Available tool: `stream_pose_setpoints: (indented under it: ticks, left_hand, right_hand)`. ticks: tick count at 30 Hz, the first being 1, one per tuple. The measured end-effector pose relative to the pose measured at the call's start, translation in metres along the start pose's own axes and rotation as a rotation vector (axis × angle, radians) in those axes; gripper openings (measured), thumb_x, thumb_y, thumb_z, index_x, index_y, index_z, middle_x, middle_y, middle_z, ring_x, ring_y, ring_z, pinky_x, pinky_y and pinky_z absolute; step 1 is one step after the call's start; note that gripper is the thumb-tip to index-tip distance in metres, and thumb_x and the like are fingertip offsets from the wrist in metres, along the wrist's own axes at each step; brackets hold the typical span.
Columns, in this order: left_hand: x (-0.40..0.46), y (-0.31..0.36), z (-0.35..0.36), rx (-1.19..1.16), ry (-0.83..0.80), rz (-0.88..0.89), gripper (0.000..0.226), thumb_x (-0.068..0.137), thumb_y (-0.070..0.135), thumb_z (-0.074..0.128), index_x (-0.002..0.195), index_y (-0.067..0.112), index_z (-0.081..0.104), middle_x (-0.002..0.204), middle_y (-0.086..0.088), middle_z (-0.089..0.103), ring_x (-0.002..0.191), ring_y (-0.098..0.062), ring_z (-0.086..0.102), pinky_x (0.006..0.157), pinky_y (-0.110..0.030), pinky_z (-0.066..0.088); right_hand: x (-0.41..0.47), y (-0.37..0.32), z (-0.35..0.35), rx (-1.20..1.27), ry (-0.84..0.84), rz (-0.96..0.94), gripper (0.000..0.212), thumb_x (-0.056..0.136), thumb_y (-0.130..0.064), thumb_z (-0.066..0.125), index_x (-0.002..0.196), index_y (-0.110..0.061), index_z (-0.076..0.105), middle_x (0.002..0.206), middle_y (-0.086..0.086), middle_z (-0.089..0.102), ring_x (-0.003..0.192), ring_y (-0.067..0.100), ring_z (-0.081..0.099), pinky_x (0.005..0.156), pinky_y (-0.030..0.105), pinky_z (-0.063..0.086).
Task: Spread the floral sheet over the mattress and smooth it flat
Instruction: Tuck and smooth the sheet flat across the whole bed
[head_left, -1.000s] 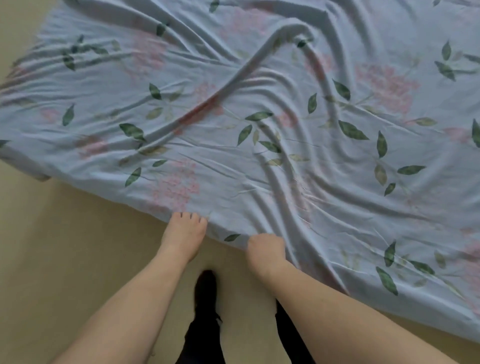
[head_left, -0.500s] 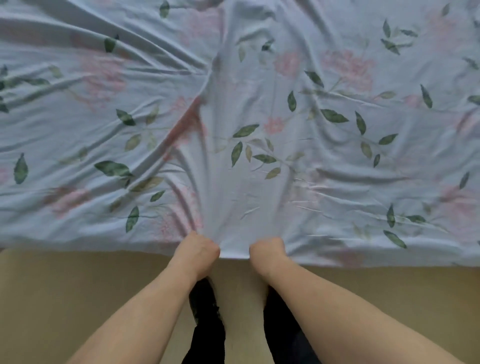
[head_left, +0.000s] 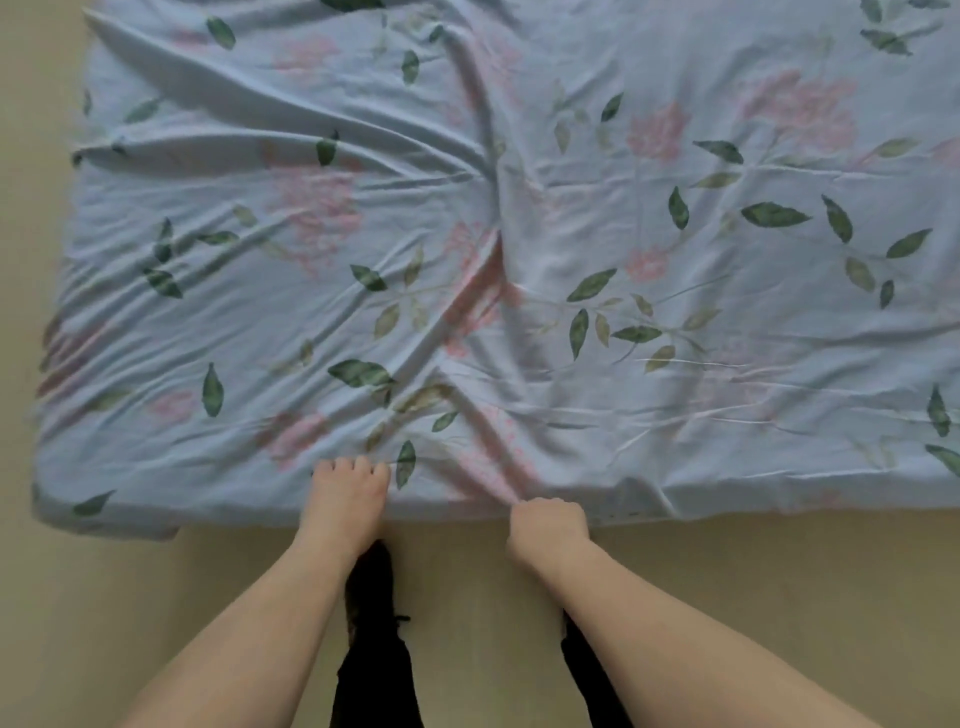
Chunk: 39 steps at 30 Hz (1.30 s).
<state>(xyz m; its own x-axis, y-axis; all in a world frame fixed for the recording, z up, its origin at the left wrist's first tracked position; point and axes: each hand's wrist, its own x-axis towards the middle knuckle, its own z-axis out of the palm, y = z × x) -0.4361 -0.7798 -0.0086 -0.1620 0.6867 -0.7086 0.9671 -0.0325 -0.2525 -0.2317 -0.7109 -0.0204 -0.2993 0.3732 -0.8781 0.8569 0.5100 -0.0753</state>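
- Wrinkled pale-blue cotton sheet (head_left: 519, 234) with pink flowers and green leaves covers the mattress.
- Left hand (head_left: 348, 493) grips its near edge, fingers curled.
- Right hand (head_left: 548, 530) fists bunched fabric.

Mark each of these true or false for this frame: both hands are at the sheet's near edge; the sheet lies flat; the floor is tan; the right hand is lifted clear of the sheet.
1. Both hands are at the near edge of the floral sheet. True: left hand, right hand.
2. The sheet lies flat. False: long folds fan out from the right hand.
3. The floor is tan. True.
4. The right hand is lifted clear of the sheet. False: its curled fingers grip the bunched edge.
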Motion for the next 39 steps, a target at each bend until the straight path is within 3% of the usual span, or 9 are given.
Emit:
stream_pose_setpoints:
  ticks: [2, 6, 12, 20, 24, 27, 32, 35, 39]
  left_hand:
    - [0.003, -0.03, 0.02, 0.018, 0.024, 0.002, 0.025, 0.087, 0.013, 0.042, 0.109, 0.016, 0.053, 0.105, -0.006, 0.059, 0.094, -0.028, 0.059, 0.078, -0.038, 0.043]
    - [0.023, -0.071, 0.047, 0.115, 0.2, 0.243, 0.01, 0.06, 0.01, 0.052, 0.056, 0.011, 0.061, 0.054, -0.009, 0.052, 0.047, -0.023, 0.051, 0.048, -0.028, 0.038]
    - [0.023, -0.09, 0.06, 0.094, 0.108, 0.49, 0.026, 0.092, 0.004, 0.038, 0.107, 0.009, 0.058, 0.106, -0.012, 0.059, 0.097, -0.03, 0.057, 0.078, -0.038, 0.037]
    - [-0.013, -0.113, 0.059, 0.024, -0.048, 0.559, 0.024, 0.091, 0.008, 0.045, 0.109, 0.011, 0.06, 0.111, -0.008, 0.062, 0.098, -0.029, 0.061, 0.077, -0.035, 0.04]
    - [-0.018, -0.154, 0.071, -0.065, -0.04, 0.385, 0.032, 0.091, 0.014, 0.043, 0.123, 0.013, 0.047, 0.121, -0.009, 0.054, 0.109, -0.03, 0.055, 0.084, -0.037, 0.042]
    - [-0.008, -0.2, 0.087, -0.026, 0.039, 0.203, 0.033, 0.092, 0.017, 0.041, 0.125, 0.015, 0.043, 0.121, -0.006, 0.051, 0.107, -0.027, 0.054, 0.079, -0.037, 0.039]
    - [-0.003, -0.275, 0.114, 0.336, -0.061, 0.081, 0.069, 0.084, 0.046, 0.057, 0.135, 0.008, 0.03, 0.128, -0.013, 0.045, 0.113, -0.034, 0.049, 0.094, -0.056, 0.035]
    - [-0.008, -0.311, 0.144, 0.578, -0.132, 0.13, 0.054, 0.094, 0.029, 0.043, 0.136, -0.004, 0.033, 0.126, -0.026, 0.045, 0.112, -0.042, 0.049, 0.093, -0.062, 0.035]
    - [0.003, -0.35, 0.183, 0.575, -0.031, 0.339, 0.032, 0.097, 0.003, 0.032, 0.124, -0.005, 0.047, 0.116, -0.024, 0.056, 0.104, -0.037, 0.056, 0.087, -0.052, 0.039]
  right_hand:
    - [0.01, -0.041, 0.0, -0.01, 0.062, 0.002, 0.034, 0.091, -0.012, 0.043, 0.123, -0.011, 0.053, 0.123, 0.01, 0.06, 0.112, 0.028, 0.057, 0.086, 0.035, 0.041]
    - [0.043, -0.1, -0.013, -0.129, 0.25, 0.017, 0.027, 0.093, -0.011, 0.043, 0.118, -0.008, 0.052, 0.117, 0.012, 0.061, 0.105, 0.029, 0.059, 0.083, 0.037, 0.044]
    - [0.061, -0.14, -0.018, -0.469, 0.174, -0.012, 0.023, 0.09, -0.005, 0.049, 0.107, -0.012, 0.061, 0.105, 0.007, 0.063, 0.098, 0.029, 0.057, 0.086, 0.04, 0.043]
    - [0.014, -0.177, -0.004, -0.293, -0.036, 0.114, 0.033, 0.092, -0.009, 0.044, 0.12, -0.015, 0.059, 0.12, 0.007, 0.059, 0.108, 0.027, 0.056, 0.089, 0.038, 0.043]
    - [0.009, -0.205, -0.024, -0.072, 0.005, 0.151, 0.033, 0.092, -0.013, 0.046, 0.122, -0.018, 0.058, 0.123, 0.004, 0.061, 0.111, 0.025, 0.058, 0.09, 0.035, 0.046]
    - [0.012, -0.241, -0.041, 0.01, 0.215, 0.049, 0.029, 0.094, -0.012, 0.043, 0.119, -0.014, 0.056, 0.118, 0.006, 0.062, 0.108, 0.025, 0.06, 0.081, 0.032, 0.042]
    - [0.032, -0.323, -0.045, 0.112, 0.34, -0.036, 0.03, 0.096, -0.012, 0.038, 0.123, -0.008, 0.05, 0.123, 0.014, 0.057, 0.112, 0.03, 0.056, 0.087, 0.037, 0.042]
    - [0.047, -0.386, -0.042, 0.126, 0.324, -0.071, 0.027, 0.094, -0.009, 0.04, 0.12, -0.007, 0.047, 0.12, 0.016, 0.053, 0.109, 0.032, 0.053, 0.084, 0.041, 0.041]
    - [0.077, -0.454, -0.047, 0.098, 0.316, -0.016, 0.022, 0.086, -0.014, 0.06, 0.106, -0.005, 0.057, 0.101, 0.018, 0.058, 0.091, 0.033, 0.058, 0.075, 0.044, 0.045]
